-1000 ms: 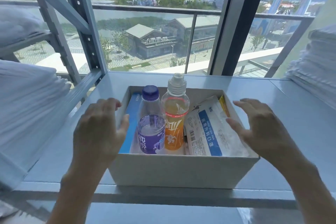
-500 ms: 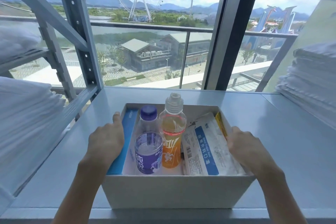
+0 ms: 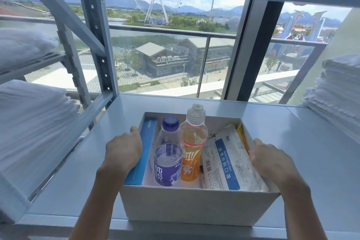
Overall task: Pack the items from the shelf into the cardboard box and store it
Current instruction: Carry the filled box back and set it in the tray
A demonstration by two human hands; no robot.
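Here the cardboard box (image 3: pixel 194 204) sits low in the centre of the frame, on the grey metal shelf (image 3: pixel 311 152) and close to its front edge, with its top open. The left hand (image 3: pixel 124 150) lies over the box's left wall, and its grip is closed on that wall with the fingers curled over the rim. The right hand (image 3: pixel 270 160) lies over the right wall in the same way, its grip wrapped on the rim; the fingertips are hidden on the far side of the hand.

Inside the box, a flat blue carton (image 3: pixel 145 150) stands on edge against the left wall, just beside the left hand. Next to it a clear bottle with a purple cap and label (image 3: pixel 169 160) stands upright, touching an upright bottle of orange drink (image 3: pixel 192 150) with a clear cap. To the right of these a white packet with a blue stripe (image 3: pixel 226 160) leans toward the right wall, and a thin yellow packet (image 3: pixel 242 136) is tucked between it and that wall.

Folded white linen (image 3: pixel 29 122) is stacked at the left of the frame, and more of it (image 3: pixel 339 99) at the right edge. Behind the shelf a window (image 3: pixel 165 54) fills the upper middle.
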